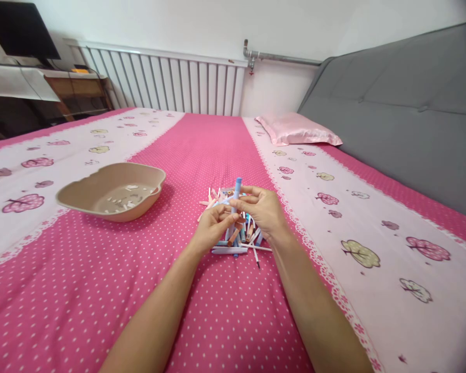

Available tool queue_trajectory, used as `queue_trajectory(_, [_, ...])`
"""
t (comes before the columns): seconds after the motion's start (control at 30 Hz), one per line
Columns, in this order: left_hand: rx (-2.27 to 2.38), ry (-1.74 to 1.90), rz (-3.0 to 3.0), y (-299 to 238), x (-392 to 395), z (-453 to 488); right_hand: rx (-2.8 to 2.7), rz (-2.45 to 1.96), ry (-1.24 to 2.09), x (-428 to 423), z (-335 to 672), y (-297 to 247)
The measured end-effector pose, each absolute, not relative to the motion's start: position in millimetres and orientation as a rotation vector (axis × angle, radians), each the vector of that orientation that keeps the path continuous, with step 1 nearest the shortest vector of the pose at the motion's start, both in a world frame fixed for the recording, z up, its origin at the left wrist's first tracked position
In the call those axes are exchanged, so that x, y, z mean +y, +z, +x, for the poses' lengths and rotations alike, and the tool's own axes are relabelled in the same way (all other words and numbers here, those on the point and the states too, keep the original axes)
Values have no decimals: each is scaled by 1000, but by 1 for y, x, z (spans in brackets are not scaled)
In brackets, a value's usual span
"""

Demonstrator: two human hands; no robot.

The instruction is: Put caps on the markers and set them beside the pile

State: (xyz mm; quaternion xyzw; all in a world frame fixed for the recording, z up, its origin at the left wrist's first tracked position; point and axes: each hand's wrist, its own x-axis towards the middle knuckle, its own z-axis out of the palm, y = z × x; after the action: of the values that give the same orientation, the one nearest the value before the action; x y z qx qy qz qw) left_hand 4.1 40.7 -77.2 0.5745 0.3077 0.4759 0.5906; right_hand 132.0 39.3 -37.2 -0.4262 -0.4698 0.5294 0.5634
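Over a heap of pens and pen parts [228,250] on the bed, both my hands meet around a light blue marker pen [237,187], which stands nearly upright with its blue end on top. My left hand [215,224] grips the lower part, its fingers curled. Thumb and fingers of my right hand [262,210] pinch the marker higher up. Behind my fingers, part of the barrel is hidden. The heap holds white, blue, brown and pink pieces, and a thin white stick with a dark tip [257,257] points toward me.
A beige basin [97,194] with several small white pieces inside sits on the bedspread [140,269] to the left. At the back right lies a pink pillow [297,129], beside a grey headboard [404,103]. A radiator [178,83] lines the wall; a monitor [19,33] stands far left.
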Motion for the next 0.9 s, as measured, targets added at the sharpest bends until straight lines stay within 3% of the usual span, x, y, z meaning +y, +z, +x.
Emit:
queue_trajectory(0.2, [877,1209,1259,-71,37,6,-1094,-982,1249,37,129,-36])
queue_trajectory(0.47, [529,853,1166,-67,33,0,-1117,-807,1484,39,144,-28])
queue_trajectory(0.7, [500,833,1170,-68,33,-4,-1186,-714,1655,40,144,-31])
queue_trajectory(0.9, [568,888,1251,-71,34,-4,-1160,-774,1569,42,143,-34])
